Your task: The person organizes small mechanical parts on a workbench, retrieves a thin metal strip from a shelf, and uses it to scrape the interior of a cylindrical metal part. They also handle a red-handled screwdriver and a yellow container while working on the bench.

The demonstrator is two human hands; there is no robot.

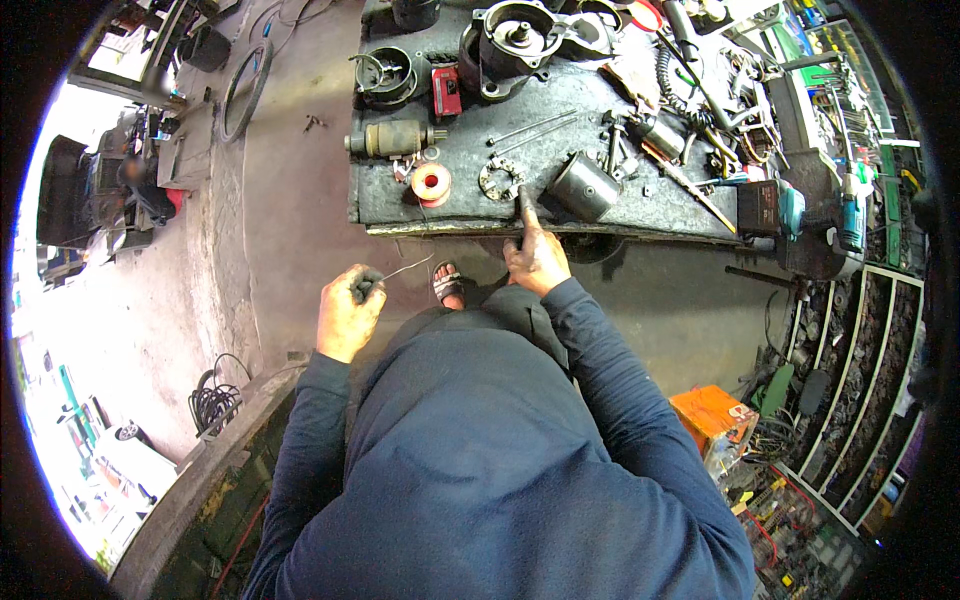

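- With twelve o'clock taken as straight ahead of the person, a thin wire (408, 267) is pinched between thumb and fingers of the left hand (350, 305); its free length is pointed toward two o'clock, clear of the bench (385, 205).
- The right hand (538, 258) is held at the near edge of the bench with the index finger (527, 207) stretched toward twelve and the other fingers curled; whether anything is gripped in them cannot be told.
- For good control, the wire is probably best pinched closer to its free end, since so long an overhang may be easily bent or sprung aside.
- The ring-shaped part (485, 184) should be steadied lightly by the fingertip, as a small loose piece could be slid or tipped by a hard press.
- The wire's tip would be better guided clear of the spool (432, 183), whose hanging strand could be snagged; whether strand and wire are joined cannot be made out.
- The ring-shaped part is laid flat on the bench at eleven o'clock from the right hand, just beside the fingertip; contact cannot be confirmed.
- From the left hand, the ring is found at about two o'clock, well apart, beyond the wire's tip.
- At one o'clock from the right hand, a dark cylinder (587, 187) is placed.
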